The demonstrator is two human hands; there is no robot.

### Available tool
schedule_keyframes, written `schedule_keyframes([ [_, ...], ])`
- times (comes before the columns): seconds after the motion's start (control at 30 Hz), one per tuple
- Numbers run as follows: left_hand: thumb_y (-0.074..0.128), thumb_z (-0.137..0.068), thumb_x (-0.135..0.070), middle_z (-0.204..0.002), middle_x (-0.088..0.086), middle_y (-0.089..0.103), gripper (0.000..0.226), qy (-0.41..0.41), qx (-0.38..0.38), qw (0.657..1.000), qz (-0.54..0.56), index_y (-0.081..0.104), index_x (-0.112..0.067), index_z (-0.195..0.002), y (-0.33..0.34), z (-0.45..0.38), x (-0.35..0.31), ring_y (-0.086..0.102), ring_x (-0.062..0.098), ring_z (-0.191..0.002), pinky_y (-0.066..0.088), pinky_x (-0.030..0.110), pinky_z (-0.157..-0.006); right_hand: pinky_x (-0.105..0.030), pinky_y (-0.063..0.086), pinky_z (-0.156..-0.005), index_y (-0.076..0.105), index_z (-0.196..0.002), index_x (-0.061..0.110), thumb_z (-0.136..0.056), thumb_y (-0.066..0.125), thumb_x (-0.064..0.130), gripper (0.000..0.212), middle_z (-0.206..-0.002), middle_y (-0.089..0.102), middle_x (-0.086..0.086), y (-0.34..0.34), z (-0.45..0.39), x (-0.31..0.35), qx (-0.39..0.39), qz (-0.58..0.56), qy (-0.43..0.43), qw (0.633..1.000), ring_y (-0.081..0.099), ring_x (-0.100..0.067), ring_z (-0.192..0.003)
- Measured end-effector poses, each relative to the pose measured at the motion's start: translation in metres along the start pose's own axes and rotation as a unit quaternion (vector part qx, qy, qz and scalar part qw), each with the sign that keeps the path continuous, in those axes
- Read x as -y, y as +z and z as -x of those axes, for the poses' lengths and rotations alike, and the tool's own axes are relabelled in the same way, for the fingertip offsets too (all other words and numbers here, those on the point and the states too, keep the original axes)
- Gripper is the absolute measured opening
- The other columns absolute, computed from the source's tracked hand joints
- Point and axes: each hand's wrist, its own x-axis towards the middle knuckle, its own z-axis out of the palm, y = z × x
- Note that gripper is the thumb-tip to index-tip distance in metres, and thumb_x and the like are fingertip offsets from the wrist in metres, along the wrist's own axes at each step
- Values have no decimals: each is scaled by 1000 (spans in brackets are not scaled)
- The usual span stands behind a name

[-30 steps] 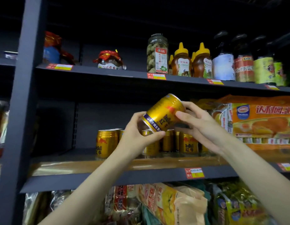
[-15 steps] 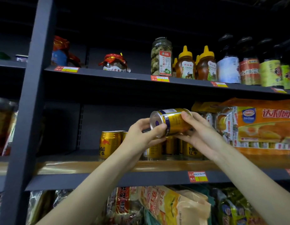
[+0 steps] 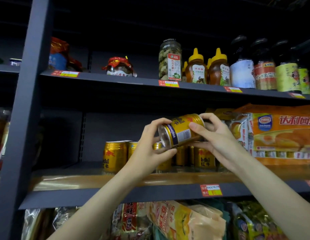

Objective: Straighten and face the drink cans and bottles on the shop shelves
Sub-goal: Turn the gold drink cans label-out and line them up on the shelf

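Hands meet around one gold can, held on its side in the air in front of the middle shelf, above the row of cans standing there. Left hand grips the can's near end, thumb under the rim and fingers curled over the top; the silver end of the can faces left and toward the camera. Right hand grasps the far end, thumb across the label, fingers wrapped behind and beneath. Both grips are closed on the can. The can tilts, far end higher than the near end.

Below and behind the hands, standing cans of the same gold kind sit upright on the middle shelf, some partly hidden by the hands. To the right on that shelf lies an orange packet of cakes. On the upper shelf stand a red-capped jar, a tall clear jar, two honey bottles with yellow caps, and dark bottles. A red and yellow price tag is fixed to the middle shelf's front edge. Snack bags fill the shelf beneath.
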Motion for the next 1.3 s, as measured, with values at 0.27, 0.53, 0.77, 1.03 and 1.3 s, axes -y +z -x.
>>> schedule_keyframes([
  [0.27, 72, -67, -14, -120, 15, 58, 71, -162, -14, 956, 246, 42, -27, -130, 0, 2, 3, 67, 23, -101, 55, 28, -82, -26, 57, -68, 53, -100, 24, -66, 72, 29, 39, -104, 62, 7, 1, 4, 1, 1, 81, -124, 989, 66, -7, -95],
  [0.53, 73, -73, -23, -123, 14, 56, 55, -191, -1, 936, 297, 51, -22, -123, -9, 0, 5, 64, 29, -105, 55, 37, -85, -20, 54, -73, 54, -103, 26, -65, 72, 25, 41, -116, 58, 12, 6, 5, 4, 53, 100, -159, 981, 61, 0, -103],
  [0.77, 76, -72, -12, -125, -7, 51, 64, 1, -85, 996, -31, 43, -31, -124, -14, -3, 5, 55, 5, -113, 54, 24, -86, -31, 58, -76, 55, -114, 14, -75, 64, 30, 44, -118, 60, -11, 4, -1, 2, 100, -19, 66, 993, 69, -23, -96],
  [1.03, 73, -73, -30, -120, -11, 56, 60, -95, -82, 991, 45, 46, -21, -125, -5, -2, 8, 61, 9, -106, 53, 19, -85, -39, 59, -76, 52, -116, 5, -78, 65, 20, 43, -119, 60, -20, 11, -3, -16, 25, -226, 130, 965, 66, -33, -102],
  [1.3, 76, -72, -12, -127, -15, 49, 66, 23, -58, 997, -55, 44, -29, -127, -15, -5, 7, 50, 1, -119, 51, 16, -84, -39, 58, -82, 55, -119, 11, -78, 62, 22, 43, -118, 61, -21, 2, -2, -17, 71, -203, 126, 968, 67, -33, -102],
])
